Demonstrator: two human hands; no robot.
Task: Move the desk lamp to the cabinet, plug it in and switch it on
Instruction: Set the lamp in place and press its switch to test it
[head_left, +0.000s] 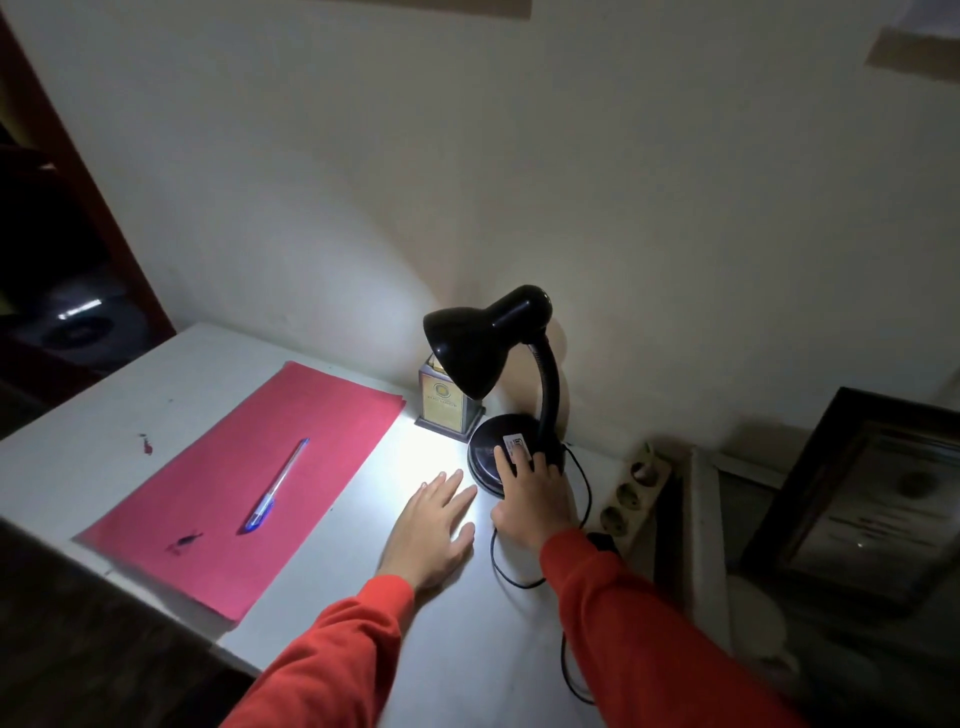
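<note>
A black desk lamp (488, 343) with a bendy neck stands on the white cabinet top (130, 415) near the wall. It is lit and throws a bright patch onto the surface. My right hand (530, 499) rests on the lamp's round base (485, 460), fingers spread over a white label. My left hand (434, 525) lies flat on the top just left of the base, fingers apart, holding nothing. The lamp's black cord (498, 566) loops across the surface toward a beige power strip (631, 493) at the right edge.
A pink paper sheet (249, 483) with a blue pen (278, 486) on it covers the left part of the top. A small gold and dark trophy box (449, 408) stands under the lamp shade. A dark framed picture (852, 499) leans at the right.
</note>
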